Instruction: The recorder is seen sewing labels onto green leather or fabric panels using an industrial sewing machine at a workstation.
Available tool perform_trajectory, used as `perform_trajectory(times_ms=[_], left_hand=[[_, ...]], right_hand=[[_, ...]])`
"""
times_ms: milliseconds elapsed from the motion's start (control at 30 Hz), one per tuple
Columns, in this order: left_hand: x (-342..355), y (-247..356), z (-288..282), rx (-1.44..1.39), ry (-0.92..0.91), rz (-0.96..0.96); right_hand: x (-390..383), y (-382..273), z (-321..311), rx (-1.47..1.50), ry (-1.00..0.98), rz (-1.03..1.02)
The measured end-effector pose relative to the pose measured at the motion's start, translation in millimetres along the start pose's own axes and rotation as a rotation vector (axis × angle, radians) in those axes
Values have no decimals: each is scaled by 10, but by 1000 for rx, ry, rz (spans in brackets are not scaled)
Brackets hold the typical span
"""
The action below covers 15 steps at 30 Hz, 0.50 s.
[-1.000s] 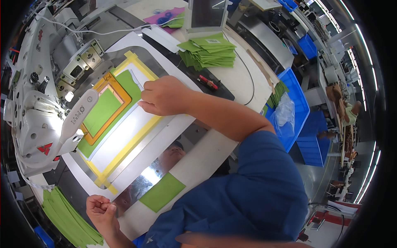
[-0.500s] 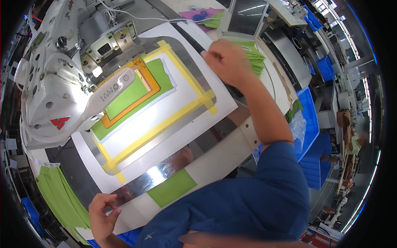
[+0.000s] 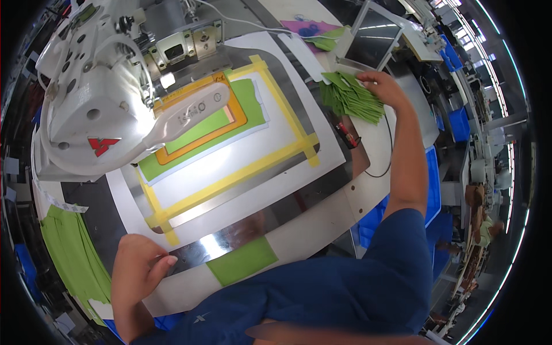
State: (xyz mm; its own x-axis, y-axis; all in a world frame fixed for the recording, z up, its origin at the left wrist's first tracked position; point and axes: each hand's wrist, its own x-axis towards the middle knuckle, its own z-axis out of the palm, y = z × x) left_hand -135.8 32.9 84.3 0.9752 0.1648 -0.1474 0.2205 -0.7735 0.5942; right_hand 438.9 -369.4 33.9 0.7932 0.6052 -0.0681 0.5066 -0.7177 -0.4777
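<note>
My right hand (image 3: pixel 384 89) is at the far right edge of a fanned stack of green fabric pieces (image 3: pixel 351 98). Its fingers are bent and apart, fingertips at the stack, with no piece visibly gripped. Near the front left edge hovers my left hand (image 3: pixel 138 261), fingers loosely curled, thumb apart from them, nothing visible between. Between the hands, a white sewing machine head (image 3: pixel 95 123) stands over a taped white sheet (image 3: pixel 230 164). On that sheet, an orange frame (image 3: pixel 201 138) lies over a green fabric panel (image 3: pixel 250 100) with a pale layer under it.
A green fabric rectangle (image 3: pixel 241 261) lies on the front table edge. More green fabric (image 3: pixel 72 253) drapes at the left. Blue bins (image 3: pixel 434 184) stand at the right. A black cable (image 3: pixel 390 146) and a red-and-black item (image 3: pixel 347 135) lie below the stack.
My right hand has moved right, from beside the white sheet to the green stack. My left hand has turned and its fingers have curled more. The view has shifted slightly.
</note>
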Motion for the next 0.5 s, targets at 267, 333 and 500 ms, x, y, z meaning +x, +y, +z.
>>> perform_trajectory(times_ms=[267, 333, 500], left_hand=[[646, -80, 276, 237, 188, 25], [819, -131, 348, 316, 200, 52], [1101, -212, 478, 385, 228, 102]], right_hand=[[-30, -112, -63, -4, -3, 32], [-156, -358, -125, -31, 56, 32], [-321, -1190, -6, 203, 120, -69]])
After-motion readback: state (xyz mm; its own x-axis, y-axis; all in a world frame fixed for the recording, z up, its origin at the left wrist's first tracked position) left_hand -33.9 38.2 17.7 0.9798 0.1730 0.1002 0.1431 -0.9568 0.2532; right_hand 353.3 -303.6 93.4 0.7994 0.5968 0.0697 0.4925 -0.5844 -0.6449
